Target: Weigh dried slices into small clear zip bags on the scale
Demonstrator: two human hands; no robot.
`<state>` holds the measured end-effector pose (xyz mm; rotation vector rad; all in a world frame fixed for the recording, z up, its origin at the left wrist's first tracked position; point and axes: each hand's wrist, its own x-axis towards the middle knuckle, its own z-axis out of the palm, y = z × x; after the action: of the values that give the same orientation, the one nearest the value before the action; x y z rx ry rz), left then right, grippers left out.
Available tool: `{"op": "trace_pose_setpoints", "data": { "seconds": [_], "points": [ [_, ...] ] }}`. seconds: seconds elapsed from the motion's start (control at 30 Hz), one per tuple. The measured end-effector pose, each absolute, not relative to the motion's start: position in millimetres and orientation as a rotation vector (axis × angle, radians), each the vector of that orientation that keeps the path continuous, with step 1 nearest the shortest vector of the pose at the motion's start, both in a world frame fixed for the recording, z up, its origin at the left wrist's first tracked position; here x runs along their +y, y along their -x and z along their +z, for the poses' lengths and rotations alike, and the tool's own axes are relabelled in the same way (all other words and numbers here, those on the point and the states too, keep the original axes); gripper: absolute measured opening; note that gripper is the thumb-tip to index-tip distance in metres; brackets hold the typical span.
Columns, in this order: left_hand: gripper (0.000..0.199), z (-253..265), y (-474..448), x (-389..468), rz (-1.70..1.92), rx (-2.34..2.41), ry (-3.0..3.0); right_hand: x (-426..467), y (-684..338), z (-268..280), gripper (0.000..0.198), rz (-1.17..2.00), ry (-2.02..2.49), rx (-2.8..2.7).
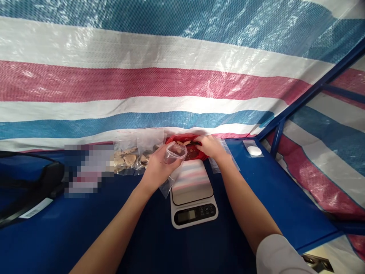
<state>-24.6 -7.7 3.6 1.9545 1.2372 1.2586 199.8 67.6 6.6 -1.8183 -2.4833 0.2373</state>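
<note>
My left hand (158,164) is closed around a clear plastic bag (174,151), whose mouth gapes toward the red bag. Behind the scale lies an open red plastic bag (179,139) with brown dried slices inside. At its right side my right hand (209,146) reaches in, fingers bent together at the slices; what they pinch, if anything, is too small to make out. Below both hands stands a white kitchen scale (192,190) with a shiny metal plate, a dark display and several buttons. The lower part of the clear bag hangs beside the scale's left edge.
Clear bags of pale dried slices (124,160) lie left of my left hand. Flat clear bags (228,154) rest under my right forearm. A white oval object (254,151) sits on a small bag at right. Striped sheeting (142,83) walls the blue table (256,182).
</note>
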Motion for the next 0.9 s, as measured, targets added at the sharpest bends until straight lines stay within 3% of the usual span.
{"op": "trace_pose_setpoints", "data": {
  "seconds": [0.2, 0.47, 0.7, 0.9],
  "points": [
    [0.041, 0, 26, -8, 1.228, 1.233, -1.909, 70, -200, -6, 0.041, 0.187, 1.845, -2.425],
    [0.043, -3, 27, -8, 1.177, 1.268, -1.869, 70, -202, -9, 0.035, 0.122, 1.843, -2.413],
    [0.042, -4, 27, -9, 1.163, 1.277, -1.855, 70, -208, -4, 0.031, 0.245, 1.743, -2.468],
    [0.047, -4, 28, -7, 1.136, 1.275, -1.834, 66, -217, 2, 0.025, 0.535, 1.364, -2.299]
  ]
}}
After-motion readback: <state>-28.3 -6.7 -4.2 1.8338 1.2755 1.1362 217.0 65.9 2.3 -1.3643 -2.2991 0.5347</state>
